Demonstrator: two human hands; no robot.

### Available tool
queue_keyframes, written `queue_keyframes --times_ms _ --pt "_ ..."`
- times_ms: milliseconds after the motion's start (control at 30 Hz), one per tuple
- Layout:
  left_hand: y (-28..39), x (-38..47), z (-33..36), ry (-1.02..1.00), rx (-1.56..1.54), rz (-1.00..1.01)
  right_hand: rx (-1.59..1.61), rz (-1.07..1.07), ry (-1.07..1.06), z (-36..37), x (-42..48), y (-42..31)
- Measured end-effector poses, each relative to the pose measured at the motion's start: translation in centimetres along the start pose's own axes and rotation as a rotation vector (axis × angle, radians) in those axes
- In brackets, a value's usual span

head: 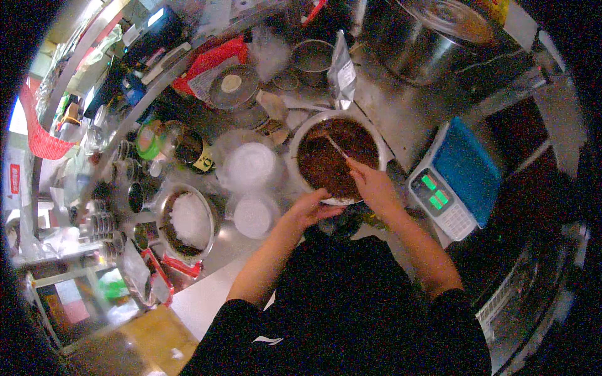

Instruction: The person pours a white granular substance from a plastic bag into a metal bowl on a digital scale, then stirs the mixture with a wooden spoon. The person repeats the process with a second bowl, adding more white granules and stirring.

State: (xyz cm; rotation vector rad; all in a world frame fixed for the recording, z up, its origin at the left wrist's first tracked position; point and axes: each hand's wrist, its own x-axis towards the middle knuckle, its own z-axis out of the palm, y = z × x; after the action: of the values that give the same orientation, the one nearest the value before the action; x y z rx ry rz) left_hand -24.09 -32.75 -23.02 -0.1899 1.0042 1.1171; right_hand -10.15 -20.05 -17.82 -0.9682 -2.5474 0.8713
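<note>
A white round basin (303,185) stands before me, filled with a dark reddish-brown loose mass (324,164) that I cannot name more exactly. My right hand (371,185) grips the handle of a spoon-like utensil (336,144), whose far end rests in the brown mass. At the near rim of the basin, my left hand (312,210) holds on, thumb over the edge and fingers below it. A silver foil pouch (342,77) bearing writing stands just beyond the basin.
A digital scale (444,202) with a blue platform is at right. Stacked white round containers (251,164) stand left of the basin. Further left are a metal bowl (209,230) holding something white and several jars (188,145). A large steel pot (414,51) stands at the back.
</note>
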Motion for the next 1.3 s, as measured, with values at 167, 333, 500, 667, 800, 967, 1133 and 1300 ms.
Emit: queue_keyframes --times_ms 167,333,500,667,800,967,1133,1300 --pt "0.1 0.0 -0.6 -0.039 -0.014 -0.028 -0.411 0.058 -0.313 -4.7 -0.3 -3.6" --pt "0.2 0.0 -0.7 -0.044 -0.016 -0.022 -0.342 -0.033 -0.312 -3.6 0.3 -2.8" --pt "0.7 -0.2 -1.2 -0.148 -0.056 0.024 0.159 0.056 0.024 -1.0 0.6 0.6" --pt "0.4 -0.2 -0.9 0.019 0.013 0.006 -0.33 -0.048 -0.268 -6.3 -0.6 -2.5" --pt "0.6 -0.4 -0.4 -0.004 -0.006 -0.027 -0.418 -0.157 -0.289 -6.1 -1.4 -1.3" --pt "0.9 -1.1 0.2 0.017 -0.01 -0.018 -0.347 -0.064 -0.226 -3.4 -0.2 -1.6" --pt "0.7 -1.4 0.5 0.044 0.015 0.001 -0.164 0.042 -0.218 -3.9 1.1 -2.0" --pt "-0.2 1.0 -1.8 -0.017 -0.003 -0.007 0.158 0.201 -0.031 -1.0 1.0 0.9"
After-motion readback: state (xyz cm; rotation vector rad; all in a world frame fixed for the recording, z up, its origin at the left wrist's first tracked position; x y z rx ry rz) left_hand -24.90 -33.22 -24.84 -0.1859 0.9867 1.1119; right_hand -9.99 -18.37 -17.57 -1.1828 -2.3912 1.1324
